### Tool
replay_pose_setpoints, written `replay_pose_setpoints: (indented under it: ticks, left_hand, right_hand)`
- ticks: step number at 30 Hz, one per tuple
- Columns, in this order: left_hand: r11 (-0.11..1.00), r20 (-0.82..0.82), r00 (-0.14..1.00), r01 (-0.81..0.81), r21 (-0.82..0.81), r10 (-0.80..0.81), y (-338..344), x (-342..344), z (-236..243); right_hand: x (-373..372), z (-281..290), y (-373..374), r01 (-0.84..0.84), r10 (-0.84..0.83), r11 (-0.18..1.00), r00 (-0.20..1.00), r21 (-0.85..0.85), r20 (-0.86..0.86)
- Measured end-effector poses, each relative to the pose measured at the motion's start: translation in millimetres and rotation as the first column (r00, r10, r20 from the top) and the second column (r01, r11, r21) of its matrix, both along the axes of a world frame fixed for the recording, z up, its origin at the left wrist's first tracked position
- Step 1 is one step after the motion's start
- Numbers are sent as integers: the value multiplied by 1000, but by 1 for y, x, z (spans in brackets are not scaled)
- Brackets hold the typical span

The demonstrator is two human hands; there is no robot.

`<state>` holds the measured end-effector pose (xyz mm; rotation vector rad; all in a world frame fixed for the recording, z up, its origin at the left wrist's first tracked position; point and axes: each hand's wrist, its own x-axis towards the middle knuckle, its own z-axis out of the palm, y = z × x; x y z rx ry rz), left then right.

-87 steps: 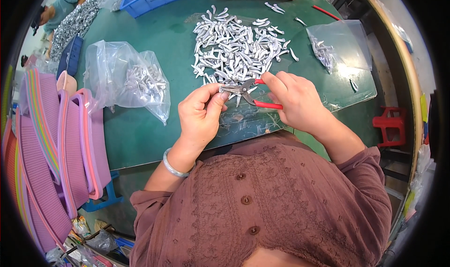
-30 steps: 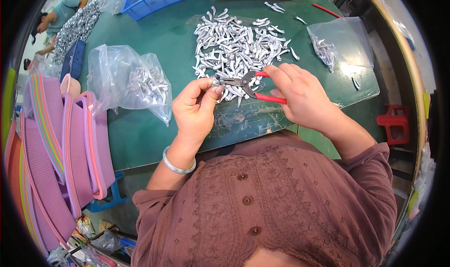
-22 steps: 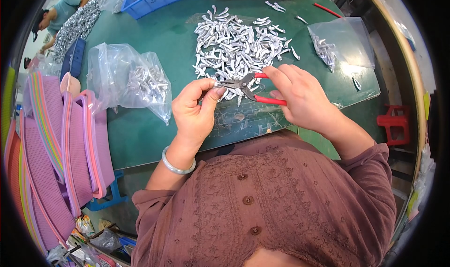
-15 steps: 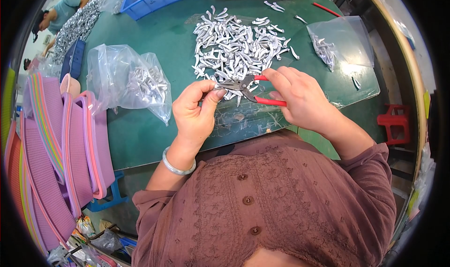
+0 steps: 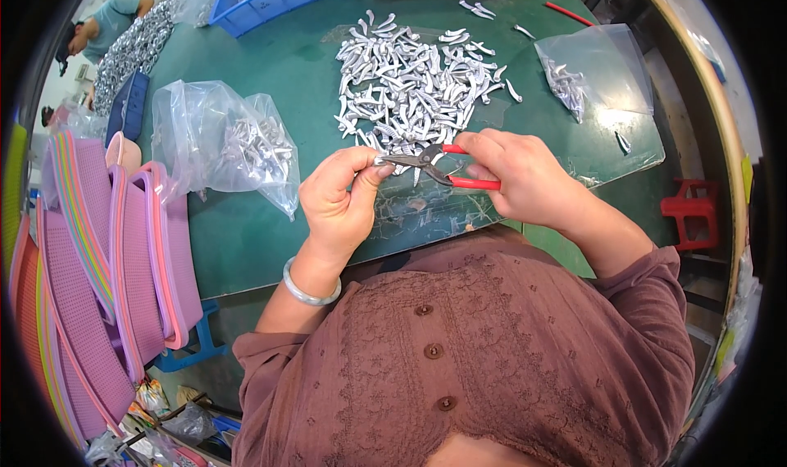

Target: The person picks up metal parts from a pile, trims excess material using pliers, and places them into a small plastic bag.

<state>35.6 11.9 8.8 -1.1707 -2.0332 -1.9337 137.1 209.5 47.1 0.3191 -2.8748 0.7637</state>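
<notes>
Red-handled pliers (image 5: 427,160) have dipped a touch toward you since half a second ago, grips squeezed a bit closer. Your right hand's (image 5: 525,176) curled around them; your left hand (image 5: 338,195) pinches a small silvery piece (image 5: 378,161), mostly hidden, at the tool's tips. Pile of curved silver metal pieces (image 5: 410,90) sits on the green desk (image 5: 303,65), 12 o'clock from the pliers, btw.

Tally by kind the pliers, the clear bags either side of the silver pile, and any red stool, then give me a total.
Pliers: 1, in the right hand
Clear bags: 2, one on each side of the silver pile
Red stool: 1
Total: 4
</notes>
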Motion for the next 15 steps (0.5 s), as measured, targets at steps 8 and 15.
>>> replay_pose_setpoints:
  ticks: [8, 15]
  left_hand:
    - [999, -29, 999, -35, 28, 36, 2, -3, 1]
    - [990, -346, 930, -137, -14, 124, 0, -7, 1]
  right_hand:
    - [-2, 4, 3, 74, -65, 988, 995, -133, 70]
    - [6, 0, -3, 53, -52, 998, 998, 19, -33]
